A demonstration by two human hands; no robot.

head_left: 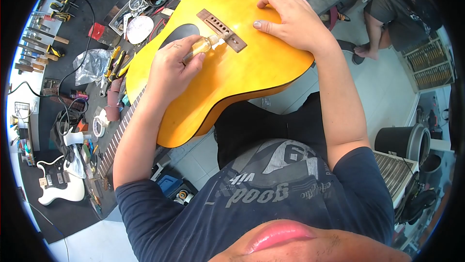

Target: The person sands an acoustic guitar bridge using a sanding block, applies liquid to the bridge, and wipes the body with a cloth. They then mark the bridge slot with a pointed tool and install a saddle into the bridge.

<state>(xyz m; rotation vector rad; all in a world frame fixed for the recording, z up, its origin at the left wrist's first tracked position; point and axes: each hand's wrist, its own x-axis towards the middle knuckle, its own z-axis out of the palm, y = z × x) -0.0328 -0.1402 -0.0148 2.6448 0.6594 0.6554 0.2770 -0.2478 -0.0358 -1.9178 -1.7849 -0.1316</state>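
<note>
Glossy yellow guitar (242,70), face up, partly over the table (101,1). At its dark wooden bridge (222,30), our left hand (173,63) closes round a small clear bottle (199,47) of amber liquid, tip aimed there. Right of the bridge, our right hand (289,22) lies loosely spread, gripping nothing.

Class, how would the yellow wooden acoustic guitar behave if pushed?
The guitar should feel stiff: its broad top looks unbent. Its smooth-looking surface may slide easily. It could tip, since part of its body juts over the pale floor.
</note>
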